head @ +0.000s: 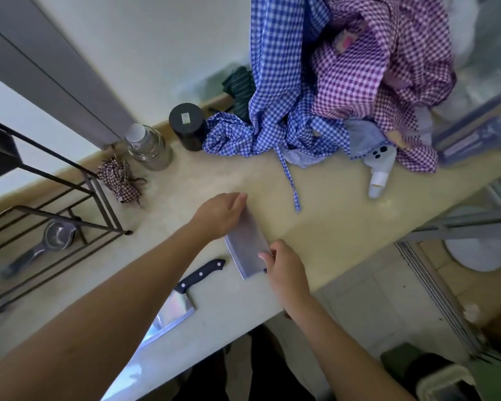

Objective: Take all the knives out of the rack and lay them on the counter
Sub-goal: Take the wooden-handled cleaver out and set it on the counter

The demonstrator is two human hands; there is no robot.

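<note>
A wide steel cleaver (246,244) lies across the middle of the beige counter (336,215). My left hand (219,214) rests on its far end and my right hand (287,267) grips its near end, hiding the handle. A second cleaver with a black riveted handle (200,274) lies flat on the counter to the left of it, its blade partly under my left forearm. The black wire rack (49,227) stands at the far left; no knife shows in it.
A metal strainer (57,235) lies in the rack's base. A clear jar (148,147), a black canister (187,128), checked cloths (287,117) and a white bottle (379,172) crowd the back. The counter's edge runs just right of my right hand.
</note>
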